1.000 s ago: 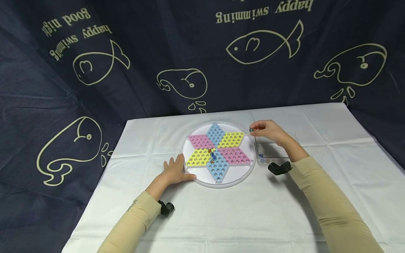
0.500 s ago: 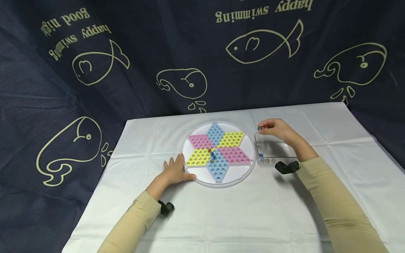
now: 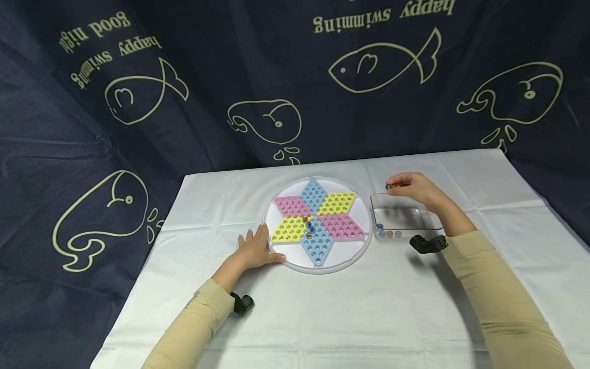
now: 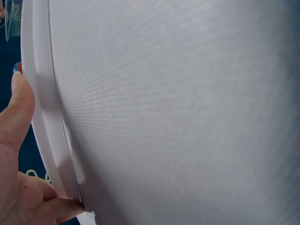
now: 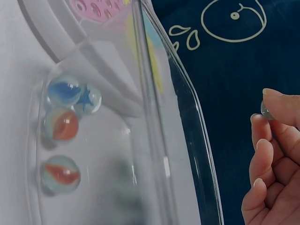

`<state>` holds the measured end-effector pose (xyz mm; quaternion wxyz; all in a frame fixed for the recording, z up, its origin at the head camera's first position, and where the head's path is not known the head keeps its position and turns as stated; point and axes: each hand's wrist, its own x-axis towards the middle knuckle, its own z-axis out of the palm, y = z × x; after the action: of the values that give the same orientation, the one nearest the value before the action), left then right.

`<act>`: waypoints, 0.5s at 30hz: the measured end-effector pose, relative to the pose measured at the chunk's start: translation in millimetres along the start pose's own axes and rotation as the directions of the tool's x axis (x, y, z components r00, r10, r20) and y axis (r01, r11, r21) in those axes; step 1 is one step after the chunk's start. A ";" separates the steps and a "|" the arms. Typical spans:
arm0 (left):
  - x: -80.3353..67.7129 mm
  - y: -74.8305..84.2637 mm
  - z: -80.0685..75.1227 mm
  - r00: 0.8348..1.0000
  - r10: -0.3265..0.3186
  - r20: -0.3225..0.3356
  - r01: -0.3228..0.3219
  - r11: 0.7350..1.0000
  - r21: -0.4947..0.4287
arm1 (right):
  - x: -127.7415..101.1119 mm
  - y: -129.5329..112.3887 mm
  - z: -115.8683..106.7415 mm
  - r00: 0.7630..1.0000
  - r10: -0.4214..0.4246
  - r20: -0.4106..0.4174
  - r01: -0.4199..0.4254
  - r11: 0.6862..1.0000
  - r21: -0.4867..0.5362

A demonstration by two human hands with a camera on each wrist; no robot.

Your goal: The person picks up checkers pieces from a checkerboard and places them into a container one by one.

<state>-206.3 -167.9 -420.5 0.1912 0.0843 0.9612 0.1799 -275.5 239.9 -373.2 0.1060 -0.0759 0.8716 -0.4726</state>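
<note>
On the white-covered table, the left hand lies with fingers spread and straight, touching the left rim of a round game board. A few marbles sit near the board's middle. Just beyond its right rim, a clear box holds blue and orange-red marbles towards its near left corner. By the box's far rim, the right hand pinches one marble between thumb and fingertips. Past the table's far edge hangs a dark curtain.

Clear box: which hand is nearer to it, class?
Right. The right hand is by the far edge of the clear box; the left hand is across the Chinese checkers board.
</note>
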 end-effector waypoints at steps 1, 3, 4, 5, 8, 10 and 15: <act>0.1 -0.1 0.0 1.000 0.000 0.000 0.000 1.000 -0.001 | -0.8 0.7 -1.0 1.000 0.001 0.000 -0.001 1.000 0.002; 0.1 -0.4 0.2 1.000 0.000 0.001 0.000 1.000 -0.002 | -2.4 2.3 -2.9 1.000 -0.003 -0.002 0.003 1.000 0.002; 0.0 -0.5 0.2 1.000 -0.001 0.004 0.001 1.000 -0.001 | -3.2 3.1 -3.9 1.000 -0.005 -0.002 0.005 1.000 0.001; 0.2 -0.7 0.3 1.000 0.000 0.003 0.000 1.000 -0.002 | -3.9 4.1 -4.9 1.000 -0.008 -0.002 0.008 1.000 0.000; -0.4 -0.8 0.4 1.000 -0.001 0.007 0.001 1.000 -0.002 | -6.4 6.4 -7.3 1.000 -0.011 -0.003 0.011 1.000 -0.004; -0.8 -0.7 0.2 1.000 -0.004 0.010 0.004 1.000 0.000 | -7.5 8.1 -8.8 1.000 -0.008 -0.001 0.008 1.000 -0.007; -1.2 -0.9 -0.3 1.000 -0.004 0.007 0.004 1.000 -0.002 | -9.4 11.0 -10.8 1.000 -0.002 0.002 0.002 1.000 -0.020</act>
<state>-205.4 -169.0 -420.2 0.1951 0.0829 0.9606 0.1800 -269.6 256.9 -375.7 0.1058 -0.0781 0.8761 -0.4638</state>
